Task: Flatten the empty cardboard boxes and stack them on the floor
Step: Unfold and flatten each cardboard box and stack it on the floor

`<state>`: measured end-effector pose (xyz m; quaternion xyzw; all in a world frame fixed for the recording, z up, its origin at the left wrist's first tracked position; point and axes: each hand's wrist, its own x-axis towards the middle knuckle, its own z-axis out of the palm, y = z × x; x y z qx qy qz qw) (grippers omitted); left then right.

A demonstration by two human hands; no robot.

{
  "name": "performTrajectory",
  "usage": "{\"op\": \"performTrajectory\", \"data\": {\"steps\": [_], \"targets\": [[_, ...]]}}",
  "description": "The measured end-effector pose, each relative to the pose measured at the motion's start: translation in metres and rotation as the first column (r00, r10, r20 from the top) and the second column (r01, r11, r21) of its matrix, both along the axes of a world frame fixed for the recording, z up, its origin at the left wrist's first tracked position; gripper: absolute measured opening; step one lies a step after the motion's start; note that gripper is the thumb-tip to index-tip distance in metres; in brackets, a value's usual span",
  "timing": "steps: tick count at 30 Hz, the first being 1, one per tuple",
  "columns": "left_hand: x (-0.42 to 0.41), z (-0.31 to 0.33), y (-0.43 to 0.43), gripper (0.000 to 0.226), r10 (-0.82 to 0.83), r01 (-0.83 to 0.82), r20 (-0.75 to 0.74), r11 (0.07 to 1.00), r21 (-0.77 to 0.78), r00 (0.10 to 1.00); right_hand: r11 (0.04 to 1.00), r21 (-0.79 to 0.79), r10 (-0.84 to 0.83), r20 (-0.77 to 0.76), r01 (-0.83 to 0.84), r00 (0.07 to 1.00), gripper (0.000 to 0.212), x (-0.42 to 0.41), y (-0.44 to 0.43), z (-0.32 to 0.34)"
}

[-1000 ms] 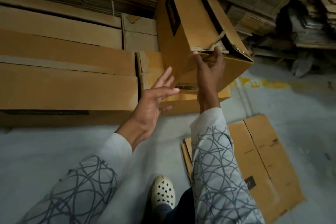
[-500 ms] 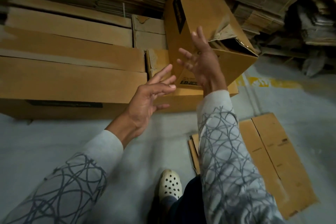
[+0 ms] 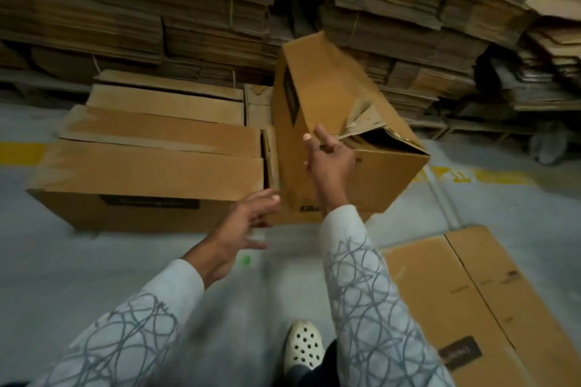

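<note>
Leaning over toward the right, the tilted box [image 3: 314,88] is standing on the grey floor [image 3: 78,261], with its torn flap [image 3: 361,122] sagging at the open end that is facing the person. The right hand [image 3: 330,160] is reaching up in front of the box's near side, just below that flap, with fingers straight and holding nothing; whether the fingertips are touching the cardboard cannot be told. The left hand [image 3: 248,220] is hovering at the box's lower left corner, blurred, with fingers spread and loose, also gripping nothing. Just beside the box's left side, long closed boxes [image 3: 151,166] are lying in a row. Behind the box, tall stacks of flattened cardboard [image 3: 220,19] are filling the background. In front of the box and to its right, a flattened box [image 3: 465,292] is lying on the floor, well apart from both hands. A yellow line [image 3: 456,174] is running along the floor just right of the box. A white shoe [image 3: 303,344] is showing nearer the person than the box.
</note>
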<state>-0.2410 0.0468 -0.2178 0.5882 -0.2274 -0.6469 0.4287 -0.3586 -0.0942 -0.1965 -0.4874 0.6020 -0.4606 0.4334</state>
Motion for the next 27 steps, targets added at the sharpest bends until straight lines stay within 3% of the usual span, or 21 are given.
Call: {"op": "performTrajectory", "data": {"steps": [3, 6, 9, 15, 19, 22, 27], "targets": [[0.001, -0.024, 0.032, 0.062, 0.223, -0.196, -0.05, 0.926, 0.322, 0.974, 0.992, -0.128, -0.027, -0.074, 0.018, 0.997, 0.023, -0.007, 0.088, 0.031], [-0.016, -0.037, 0.08, 0.078, 0.293, -0.186, -0.171, 0.867, 0.463, 0.941, 0.972, -0.233, 0.017, 0.0, -0.017, 1.0, 0.025, -0.018, 0.191, 0.05], [-0.05, -0.028, 0.137, 0.075, 0.361, -0.221, -0.371, 0.902, 0.371, 0.855, 0.94, -0.336, 0.074, 0.005, -0.068, 0.997, 0.03, -0.038, 0.289, 0.049], [-0.074, -0.026, 0.253, 0.082, 0.446, -0.33, -0.236, 0.853, 0.404, 0.863, 0.857, -0.478, 0.172, -0.091, -0.195, 0.981, 0.023, -0.082, 0.413, 0.038], [-0.079, -0.017, 0.315, 0.087, 0.221, -0.147, -0.106, 0.87, 0.472, 0.969, 0.855, -0.48, 0.132, -0.162, -0.195, 0.978, 0.033, -0.108, 0.45, 0.022], [-0.079, -0.003, 0.351, 0.086, 0.149, -0.102, -0.084, 0.905, 0.412, 0.985, 0.843, -0.478, 0.153, -0.224, -0.245, 0.963, 0.032, -0.118, 0.475, 0.006], [-0.08, 0.012, 0.382, 0.075, 0.191, -0.129, -0.213, 0.953, 0.274, 0.958, 0.864, -0.374, 0.244, -0.274, -0.336, 0.93, 0.029, -0.104, 0.495, -0.005]]}}
